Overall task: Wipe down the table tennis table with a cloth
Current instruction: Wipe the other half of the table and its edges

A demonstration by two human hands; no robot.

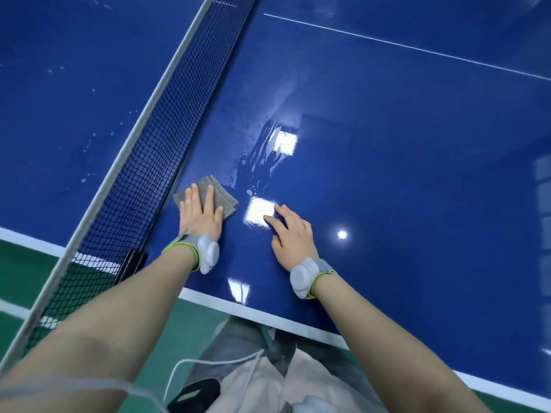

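Left hand [200,213] presses cloth [219,195] beside net [155,138].

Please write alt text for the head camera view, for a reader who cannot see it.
A person's left hand presses a folded grey cloth flat on a glossy blue table tennis table, beside the black net. The right hand rests open on the table nearby.

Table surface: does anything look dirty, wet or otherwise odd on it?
Yes. Pale specks dot the table left of the net, so that half looks unwiped. Right of the net, wet streaks shine beyond the cloth under the left hand. No damage shows.
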